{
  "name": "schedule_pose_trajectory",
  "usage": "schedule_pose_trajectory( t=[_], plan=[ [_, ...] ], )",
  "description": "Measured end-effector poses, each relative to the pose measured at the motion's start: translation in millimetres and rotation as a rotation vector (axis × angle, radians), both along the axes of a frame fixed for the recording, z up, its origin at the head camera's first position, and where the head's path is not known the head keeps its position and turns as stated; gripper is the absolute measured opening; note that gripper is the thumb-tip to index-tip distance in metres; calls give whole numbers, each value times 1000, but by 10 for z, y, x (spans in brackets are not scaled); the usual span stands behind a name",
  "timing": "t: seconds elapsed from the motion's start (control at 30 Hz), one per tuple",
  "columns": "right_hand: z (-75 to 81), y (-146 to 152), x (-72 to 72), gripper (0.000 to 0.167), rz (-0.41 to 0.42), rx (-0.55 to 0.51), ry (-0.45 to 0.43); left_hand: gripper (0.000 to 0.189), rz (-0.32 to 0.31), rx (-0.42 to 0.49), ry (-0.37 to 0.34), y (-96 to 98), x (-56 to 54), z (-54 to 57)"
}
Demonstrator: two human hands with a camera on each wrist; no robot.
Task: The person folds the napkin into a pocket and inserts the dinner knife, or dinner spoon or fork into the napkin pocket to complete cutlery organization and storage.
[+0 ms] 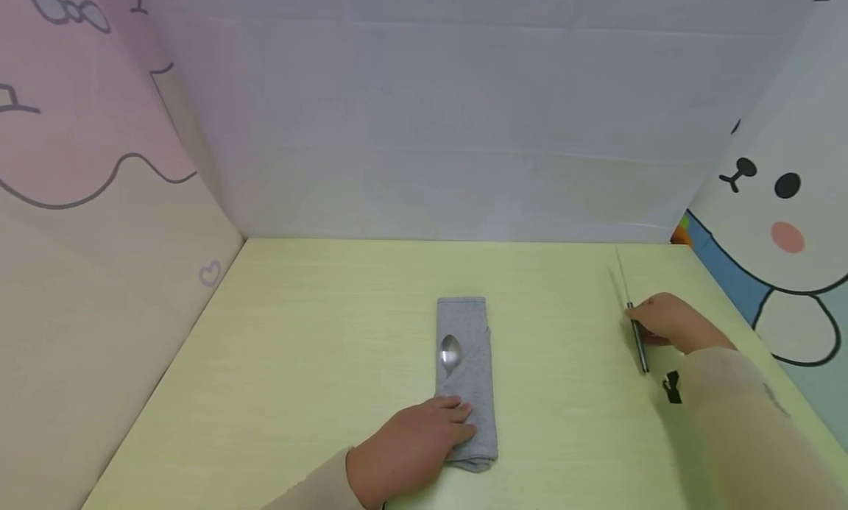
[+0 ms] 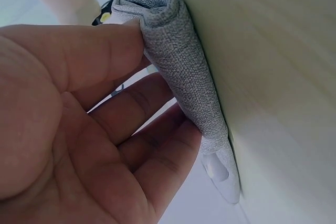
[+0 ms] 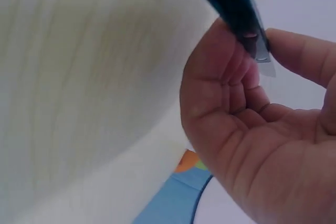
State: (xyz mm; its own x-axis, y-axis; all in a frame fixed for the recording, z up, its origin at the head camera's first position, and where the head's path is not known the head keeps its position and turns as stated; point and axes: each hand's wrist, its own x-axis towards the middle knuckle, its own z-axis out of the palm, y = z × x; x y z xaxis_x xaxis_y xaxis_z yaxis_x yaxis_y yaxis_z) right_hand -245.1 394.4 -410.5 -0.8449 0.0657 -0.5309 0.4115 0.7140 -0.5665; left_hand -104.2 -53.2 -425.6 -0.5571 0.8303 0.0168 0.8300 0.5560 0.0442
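A grey folded cloth lies lengthwise on the pale table, with a metal spoon on top, bowl toward the far side. My left hand rests over the near part of the cloth and covers the spoon's handle. In the left wrist view its fingers lie loosely extended against the cloth's side. Off to the right, my right hand pinches a knife with a dark handle between thumb and fingers. The knife's thin blade points toward the back of the table.
A pale table spreads under both hands. Behind it stands a whitish back wall, with a pink and cream wall at the left. A cartoon-printed wall borders the right side. Beside my right sleeve is a small black piece.
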Motion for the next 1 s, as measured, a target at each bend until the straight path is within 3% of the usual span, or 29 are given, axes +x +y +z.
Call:
schedule_pose_trajectory(
  t=[0.17, 0.4, 0.63, 1.0],
  plan=[
    [-61, -21, 15, 49, -14, -243, -8, 37, 5, -3, -17, -1, -2, -1],
    [-138, -120, 4, 39, -67, -555, 18, 34, 7, -7, -30, 3, -10, -7],
    [-80, -437, -27, 48, -86, -651, 64, 36, 7, -7, -32, -15, -10, -7],
    [-75, -1124, -183, 32, -66, -748, 59, 36, 2, -9, -14, -16, -10, -9]
  ],
)
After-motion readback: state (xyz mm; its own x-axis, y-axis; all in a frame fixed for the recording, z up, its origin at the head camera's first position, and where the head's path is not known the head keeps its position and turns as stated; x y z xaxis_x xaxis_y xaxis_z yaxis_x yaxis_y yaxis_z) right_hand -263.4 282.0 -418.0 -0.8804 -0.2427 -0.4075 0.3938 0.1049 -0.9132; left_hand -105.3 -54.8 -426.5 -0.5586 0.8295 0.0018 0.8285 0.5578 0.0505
